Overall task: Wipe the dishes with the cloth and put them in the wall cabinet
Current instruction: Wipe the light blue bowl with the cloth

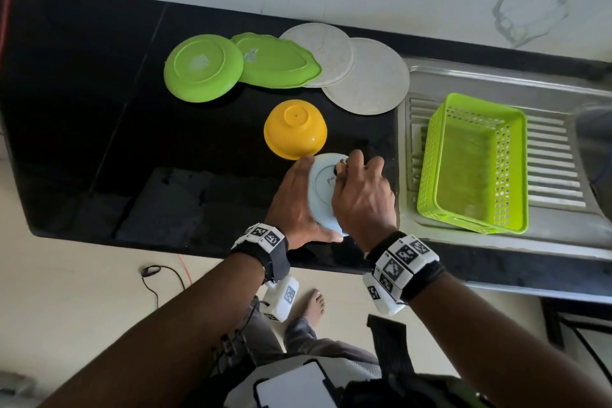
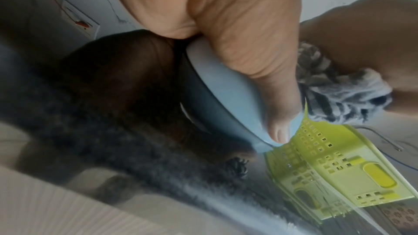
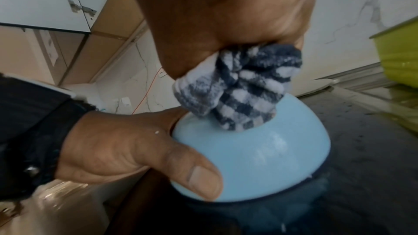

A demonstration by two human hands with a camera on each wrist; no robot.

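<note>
- Two hands are busy with one light blue bowl (image 1: 323, 192), which sits upside down near the front edge of the black counter (image 1: 99, 109).
- The left hand (image 1: 296, 205) wraps around the bowl's side, with the thumb (image 3: 199, 176) pressed on the rim.
- The right hand (image 1: 362, 195) is clenched around a bunched blue-and-white checked cloth (image 3: 237, 87) and pushes it down on the bowl's bottom.
- A yellow bowl (image 1: 294, 129) sits upside down just behind the blue one.
- Farther back lie a round green plate (image 1: 203, 68), upside down, and a green leaf-shaped plate (image 1: 278, 61) that touches it.
- Two white speckled plates (image 1: 367, 76) lie next to those, overlapping each other.
- A green plastic basket (image 1: 473, 162) with little holes stands on the metal sink drainer (image 1: 549, 172), to the right of the hands.
</note>
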